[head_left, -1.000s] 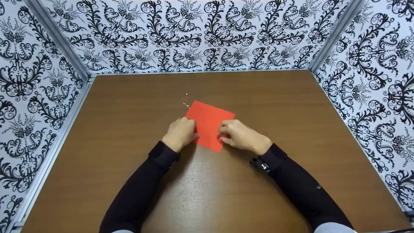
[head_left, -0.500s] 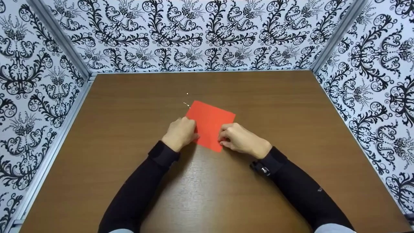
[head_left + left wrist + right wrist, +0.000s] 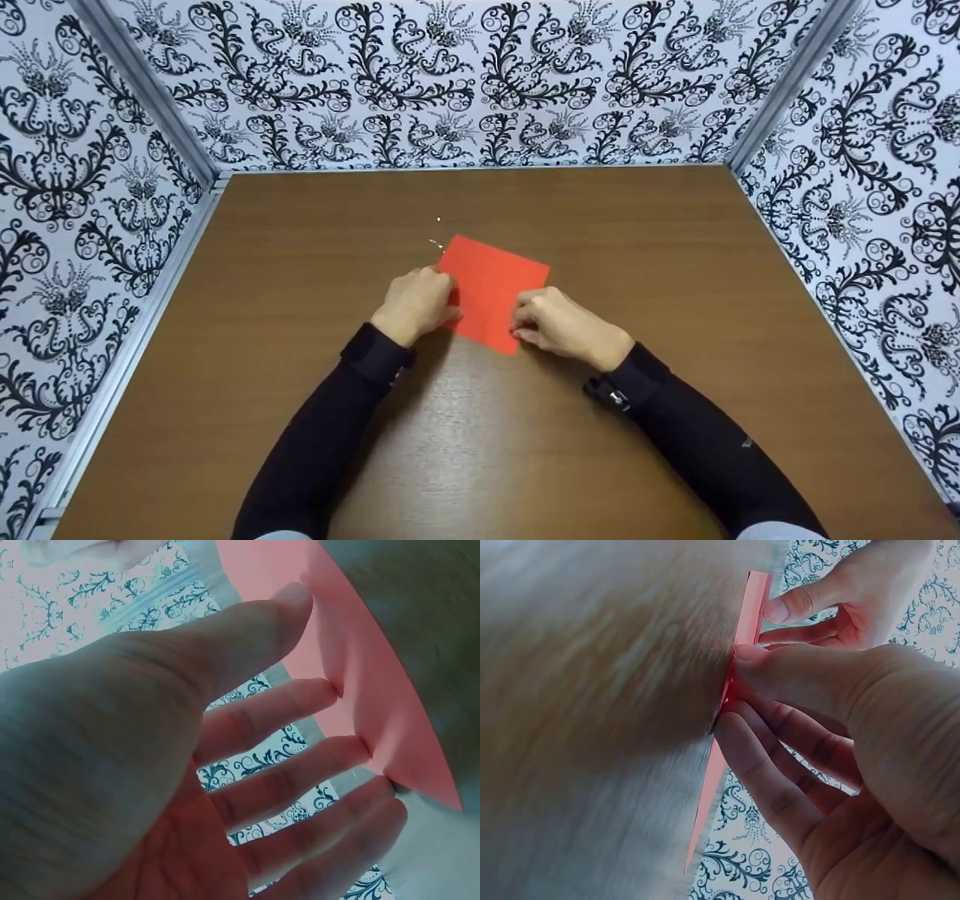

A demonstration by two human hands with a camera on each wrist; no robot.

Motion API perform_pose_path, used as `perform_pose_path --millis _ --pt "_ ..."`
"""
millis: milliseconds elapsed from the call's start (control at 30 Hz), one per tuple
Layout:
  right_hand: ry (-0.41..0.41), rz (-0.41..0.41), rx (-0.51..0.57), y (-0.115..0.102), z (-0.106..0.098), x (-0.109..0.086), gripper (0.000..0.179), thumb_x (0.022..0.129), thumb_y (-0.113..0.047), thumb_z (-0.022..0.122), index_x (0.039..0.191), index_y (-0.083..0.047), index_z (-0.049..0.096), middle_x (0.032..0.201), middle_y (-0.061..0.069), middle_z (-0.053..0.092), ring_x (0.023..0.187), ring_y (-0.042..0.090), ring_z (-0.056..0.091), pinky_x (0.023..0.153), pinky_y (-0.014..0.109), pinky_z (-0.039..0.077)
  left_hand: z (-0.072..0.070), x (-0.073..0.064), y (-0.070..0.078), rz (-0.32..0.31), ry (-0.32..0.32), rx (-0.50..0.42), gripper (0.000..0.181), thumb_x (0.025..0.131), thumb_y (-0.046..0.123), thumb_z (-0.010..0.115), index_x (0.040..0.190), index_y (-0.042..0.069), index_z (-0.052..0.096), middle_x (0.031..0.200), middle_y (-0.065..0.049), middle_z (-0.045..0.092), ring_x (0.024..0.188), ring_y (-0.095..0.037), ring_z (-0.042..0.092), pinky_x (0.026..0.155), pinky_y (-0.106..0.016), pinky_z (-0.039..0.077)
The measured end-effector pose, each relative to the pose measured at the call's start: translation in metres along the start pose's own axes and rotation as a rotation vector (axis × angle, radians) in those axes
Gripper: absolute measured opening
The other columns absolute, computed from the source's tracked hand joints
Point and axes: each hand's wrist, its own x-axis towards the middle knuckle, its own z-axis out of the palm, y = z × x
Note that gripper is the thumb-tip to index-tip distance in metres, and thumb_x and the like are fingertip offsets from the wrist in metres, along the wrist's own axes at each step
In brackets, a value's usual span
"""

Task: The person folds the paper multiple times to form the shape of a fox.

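A square sheet of red paper [image 3: 491, 289] lies turned at an angle on the table. At its left edge is my left hand [image 3: 417, 301]. The left wrist view shows that hand's thumb and mostly straight fingers [image 3: 262, 716] touching the paper [image 3: 382, 705], which dents at the fingertips. My right hand [image 3: 566, 326] pinches the right edge near the lower corner. In the right wrist view, its thumb and curled fingers [image 3: 761, 757] meet at the paper's edge [image 3: 751, 611]. The paper's underside is hidden in the head view.
The brown wooden table [image 3: 337, 217] surrounds the paper. Small bright specks [image 3: 437, 244] show just beyond its upper left corner. Patterned black-and-white walls [image 3: 480, 82] with metal posts [image 3: 146, 97] enclose the back and sides.
My right hand has slid slightly down along the paper's right edge, and its fingers have drawn closer together. The left hand stays at the left edge. The paper looks nearly still.
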Motion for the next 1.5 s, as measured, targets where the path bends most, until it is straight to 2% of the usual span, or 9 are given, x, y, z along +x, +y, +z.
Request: perform_pose_path --millis 267,567,800,900,933,1033,1133,1167,1500 --pt "0.014 -0.002 -0.015 0.001 0.001 0.001 0.006 0.101 0.002 0.087 0.1 -0.004 0.089 0.099 0.011 0.079 0.094 0.024 0.082 0.084 0.038 0.071 -0.001 0.011 -0.009 0.017 0.027 -0.029 0.023 0.102 0.032 0.091 0.113 0.012 0.087 0.118 -0.012 0.086 0.108 -0.035 0.084 0.09 -0.057 0.07" --pt "-0.003 0.03 0.014 -0.001 0.0 -0.001 0.009 0.102 0.003 0.086 0.1 -0.005 0.089 0.1 0.01 0.077 0.096 0.023 0.081 0.084 0.038 0.07 0.003 0.026 -0.019 0.101 0.08 -0.113 0.022 0.105 0.025 0.088 0.119 0.009 0.085 0.096 -0.009 0.074 0.097 -0.029 0.072 0.086 -0.048 0.063" --pt "0.0 0.034 0.017 0.001 0.002 -0.001 0.01 0.102 0.003 0.086 0.1 -0.006 0.089 0.1 0.009 0.078 0.096 0.022 0.081 0.084 0.038 0.07 -0.002 0.042 -0.028 0.099 0.117 -0.157 0.027 0.107 0.022 0.084 0.129 0.007 0.084 0.106 -0.013 0.072 0.1 -0.033 0.071 0.09 -0.05 0.063" --pt "0.001 0.036 0.012 0.003 0.003 -0.001 0.009 0.102 0.003 0.086 0.1 -0.005 0.089 0.1 0.009 0.078 0.096 0.022 0.081 0.085 0.039 0.07 -0.005 0.05 -0.031 0.096 0.129 -0.173 0.027 0.108 0.021 0.083 0.13 0.005 0.084 0.112 -0.016 0.076 0.104 -0.035 0.075 0.096 -0.052 0.066" --pt "0.001 0.035 0.01 0.003 0.003 -0.001 0.009 0.102 0.003 0.086 0.099 -0.006 0.088 0.1 0.009 0.078 0.096 0.022 0.081 0.085 0.039 0.07 0.008 0.065 -0.044 0.111 0.144 -0.184 0.028 0.108 0.025 0.082 0.129 0.007 0.084 0.112 -0.013 0.077 0.104 -0.032 0.076 0.095 -0.049 0.067" --pt "0.008 0.024 0.004 0.003 0.004 -0.001 0.01 0.102 0.003 0.085 0.097 -0.006 0.088 0.099 0.009 0.077 0.094 0.022 0.08 0.084 0.039 0.07 0.009 0.075 -0.049 0.104 0.153 -0.175 0.026 0.108 0.024 0.081 0.124 0.004 0.083 0.113 -0.014 0.078 0.105 -0.034 0.077 0.097 -0.05 0.066" --pt "0.015 0.015 0.002 0.001 0.004 -0.001 0.011 0.101 0.003 0.086 0.096 -0.006 0.087 0.098 0.008 0.077 0.093 0.022 0.08 0.083 0.039 0.07 0.009 0.083 -0.049 0.088 0.15 -0.163 0.025 0.109 0.024 0.081 0.12 0.003 0.081 0.11 -0.015 0.075 0.104 -0.035 0.074 0.094 -0.05 0.065" --pt "0.017 0.013 0.002 0.001 0.004 -0.001 0.011 0.101 0.003 0.086 0.096 -0.006 0.087 0.098 0.008 0.077 0.093 0.022 0.08 0.083 0.039 0.07 -0.004 0.074 -0.037 0.067 0.136 -0.15 0.024 0.108 0.02 0.08 0.121 0.0 0.08 0.111 -0.018 0.074 0.105 -0.038 0.074 0.096 -0.053 0.064" --pt "0.013 0.02 -0.041 0.0 0.005 -0.001 0.01 0.102 0.001 0.087 0.096 -0.008 0.088 0.098 0.008 0.077 0.093 0.023 0.081 0.081 0.036 0.07 -0.001 0.091 -0.037 0.086 0.102 -0.079 0.038 0.108 0.022 0.08 0.141 0.004 0.081 0.137 -0.02 0.08 0.13 -0.04 0.078 0.11 -0.055 0.066"
